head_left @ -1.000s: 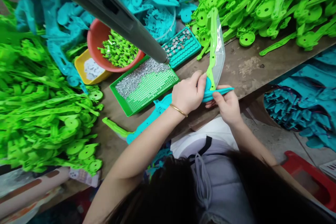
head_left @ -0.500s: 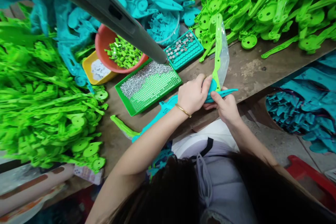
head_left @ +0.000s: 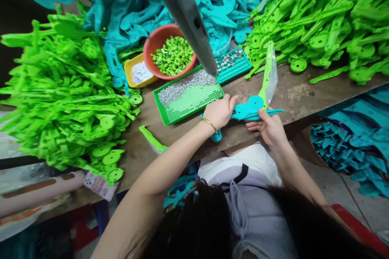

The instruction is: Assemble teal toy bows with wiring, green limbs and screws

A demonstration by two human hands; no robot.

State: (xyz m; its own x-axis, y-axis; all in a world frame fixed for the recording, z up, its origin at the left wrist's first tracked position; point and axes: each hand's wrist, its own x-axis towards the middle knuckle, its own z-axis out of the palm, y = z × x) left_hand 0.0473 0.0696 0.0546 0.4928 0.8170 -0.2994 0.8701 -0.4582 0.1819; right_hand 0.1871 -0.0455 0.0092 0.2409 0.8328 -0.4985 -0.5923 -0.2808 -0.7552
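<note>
A turquoise plastic part [head_left: 243, 111] with a round disc and a pointed tip is held over the near side of the table. From its disc a lime-green arm [head_left: 266, 77] with a clear plastic strip rises toward the back. My right hand [head_left: 270, 128] pinches the turquoise part near its pointed end, thumb on top and fingers beneath. At the other end my left hand [head_left: 218, 111], with a gold bangle at the wrist, is closed around the part; its fingertips are mostly hidden. More turquoise plastic [head_left: 216, 136] shows below that wrist.
A green tray [head_left: 194, 106] of small metal pins, a turquoise tray [head_left: 234, 73] of metal discs, a red bowl [head_left: 148, 54] and a yellow tub [head_left: 129, 76] stand behind my hands. A grey rod-shaped tool [head_left: 194, 22] hangs above. Lime-green parts [head_left: 73, 101] are heaped left and right.
My left hand has slid left off the disc, which now shows fully. My right hand still grips near the pointed end. The view has shifted, so the trays appear further right.
</note>
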